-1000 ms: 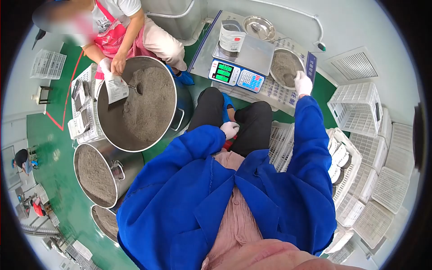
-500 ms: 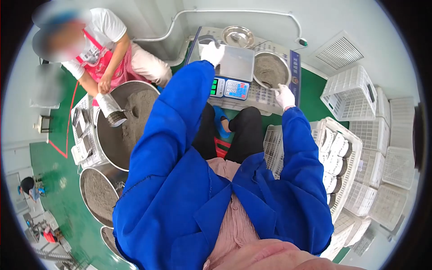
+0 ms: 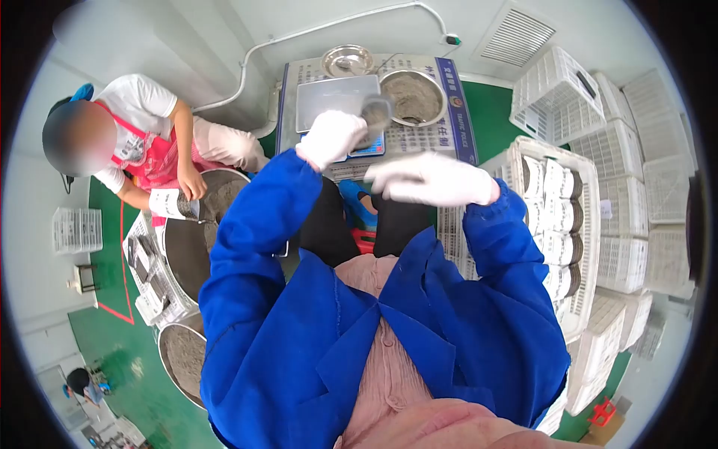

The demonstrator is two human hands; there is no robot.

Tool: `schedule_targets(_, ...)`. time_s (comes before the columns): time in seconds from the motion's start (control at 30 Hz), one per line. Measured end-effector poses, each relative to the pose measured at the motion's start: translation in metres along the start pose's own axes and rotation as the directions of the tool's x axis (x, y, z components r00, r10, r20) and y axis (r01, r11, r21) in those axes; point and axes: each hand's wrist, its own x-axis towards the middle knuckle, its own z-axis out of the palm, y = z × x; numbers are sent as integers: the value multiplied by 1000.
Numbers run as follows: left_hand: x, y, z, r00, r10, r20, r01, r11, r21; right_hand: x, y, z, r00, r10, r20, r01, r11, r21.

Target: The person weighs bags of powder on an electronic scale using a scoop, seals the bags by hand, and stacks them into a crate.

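Observation:
My left hand [image 3: 333, 139], in a white glove, is closed on a grey cup-like container [image 3: 378, 111]. Motion blurs the cup, and its contents cannot be made out. It is held above the near right side of a scale with a flat metal pan [image 3: 325, 97] and a blue keypad [image 3: 368, 145], partly hidden by my hand. My gloved right hand [image 3: 430, 179] is over my lap, fingers stretched out and blurred, with nothing seen in it. Beyond my hands, a steel bowl of grey granular material [image 3: 411, 97] stands right of the scale pan, with a spoon-like tool [image 3: 422, 121] at its near edge.
An empty-looking steel bowl [image 3: 347, 61] stands behind the scale. To my right, a white crate [image 3: 587, 299] holds several packed bags [image 3: 555, 213]. At left, a co-worker [image 3: 153, 142] holds a bag [image 3: 173, 203] over a large steel drum [image 3: 183, 254].
My left hand has brought the cup from the scale's far left to its near right. My right hand has left the bowl and moved toward my lap. The whole view has shifted.

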Motion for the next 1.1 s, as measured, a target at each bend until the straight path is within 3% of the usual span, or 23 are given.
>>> schedule_targets(0.03,-2,21,-8,997,62,36,-63,997,51,-4,-5,-11,985,-136,111,118,981,155)
schedule_targets(0.07,-6,40,-19,992,127,22,-124,987,-103,-8,-10,-21,939,-267,219,186,926,330)
schedule_targets(0.1,-13,58,-21,983,164,-76,-177,960,-215,-21,11,-25,952,-267,153,203,918,340)
schedule_targets(0.13,-15,67,-10,980,191,-58,-199,947,-253,-26,37,-22,947,228,-224,-264,953,-149)
schedule_targets(0.17,-16,75,2,976,214,-46,-218,932,-288,-33,55,-22,596,402,-695,-770,533,-351)
schedule_targets(0.2,-17,85,5,975,220,-26,-215,909,-357,-55,62,-25,633,122,-765,-744,367,-557)
schedule_targets(0.23,-19,94,10,974,222,-43,-221,894,-390,-76,66,-28,677,-163,-718,-706,132,-695)
schedule_targets(0.27,-20,102,13,974,218,-63,-224,879,-420,-87,62,-25,686,10,-727,-627,514,-585)
schedule_targets(0.3,-21,109,15,973,217,-74,-227,864,-450,-96,60,-17,718,171,-675,-494,808,-322)
schedule_targets(0.33,-20,110,17,973,229,-41,-222,864,-451,-101,60,-9,814,251,-524,-441,854,-277)
schedule_targets(0.37,-19,113,18,973,228,-42,-222,867,-446,-110,77,3,892,200,-406,-349,874,-337)
schedule_targets(0.4,-18,114,19,973,224,-46,-221,872,-437,-115,82,14,889,301,-345,-411,857,-310)
schedule_targets(0.5,-19,119,15,977,207,-46,-206,877,-433,-116,75,31,796,560,-228,-605,732,-313)
schedule_targets(0.57,-24,123,10,979,200,-48,-199,867,-457,-122,72,49,827,412,-382,-523,813,-257)
schedule_targets(0.63,-31,128,7,972,190,-140,-235,847,-477,-121,72,58,814,312,-490,-461,860,-218)
schedule_targets(0.67,-33,132,3,970,156,-187,-230,837,-496,-119,61,62,798,182,-574,-387,885,-257)
schedule_targets(0.73,-35,135,9,965,99,-242,-215,826,-522,-118,70,62,784,218,-581,-438,858,-269)
schedule_targets(0.8,-41,136,25,993,31,-115,-94,804,-587,-120,81,64,786,303,-539,-531,778,-337)
schedule_targets(0.9,-46,139,43,992,-121,-46,41,632,-774,-122,77,67,798,252,-547,-456,846,-276)
schedule_targets(0.97,-46,136,53,989,-39,-142,-82,653,-753,-126,87,73,796,291,-531,-483,834,-266)
schedule_targets(1.07,-44,129,63,1000,-13,-23,-7,700,-714,-127,83,78,779,278,-562,-499,817,-288)
schedule_targets(1.1,-45,128,64,998,21,-66,-60,754,-654,-132,90,80,779,259,-571,-495,813,-306)
